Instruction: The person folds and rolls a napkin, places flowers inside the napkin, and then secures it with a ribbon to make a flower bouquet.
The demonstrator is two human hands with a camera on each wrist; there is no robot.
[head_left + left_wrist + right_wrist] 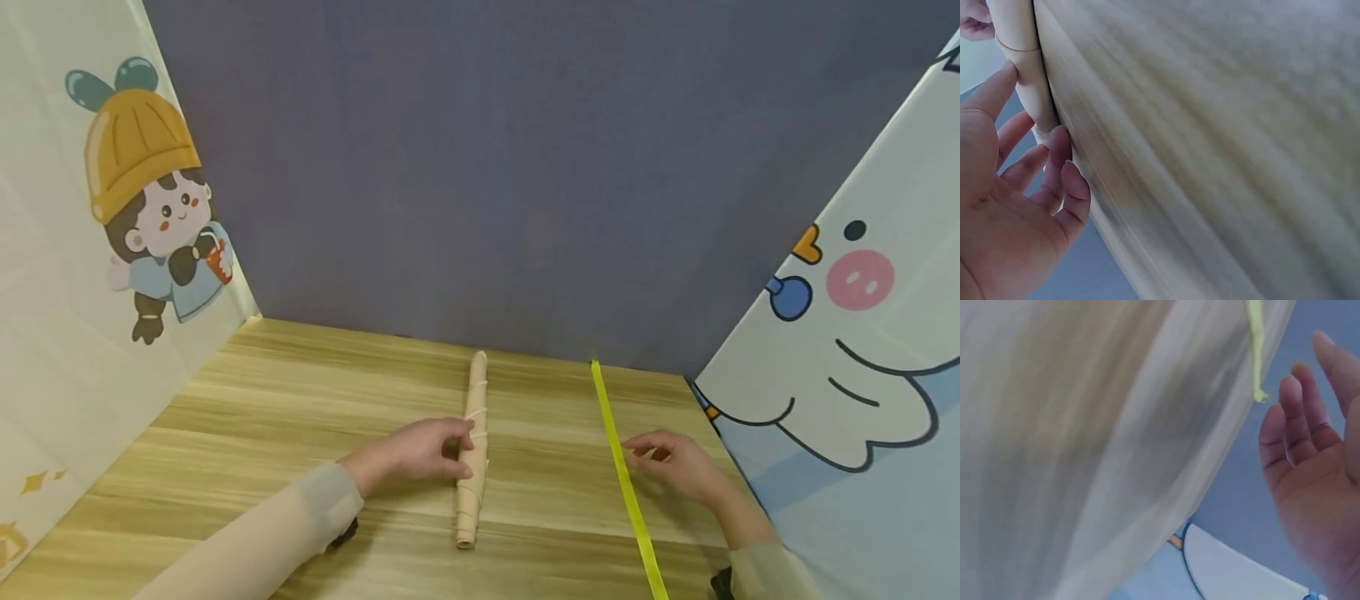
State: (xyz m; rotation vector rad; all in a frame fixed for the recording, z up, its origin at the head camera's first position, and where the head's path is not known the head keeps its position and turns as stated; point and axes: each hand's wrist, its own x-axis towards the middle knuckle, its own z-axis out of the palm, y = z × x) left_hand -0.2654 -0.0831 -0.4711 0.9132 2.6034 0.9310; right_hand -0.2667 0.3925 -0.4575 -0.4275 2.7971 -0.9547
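Fingers [1057, 165] of the left hand [420, 450] are loosely bent, thumb apart from them, touching the left side of the beige roll [470, 500]. On my feed, the roll lies on the desk [337, 392]. Right of the roll runs a yellow ribbon [637, 517]; farther right, the right hand [686, 471] curves gently, its tips near the ribbon, contact unclear to me.

from my remote seat, i see my left forearm [255, 533] slant in from the lower edge, sleeved almost to the wrist. my left hand [416, 450] points inward — thumb set apart, fingers [1055, 169] softly bent. my right hand [681, 471] reaches from the lower right, fingers loosely bent and pointing inward — bare wrist, pale cuff [768, 567].
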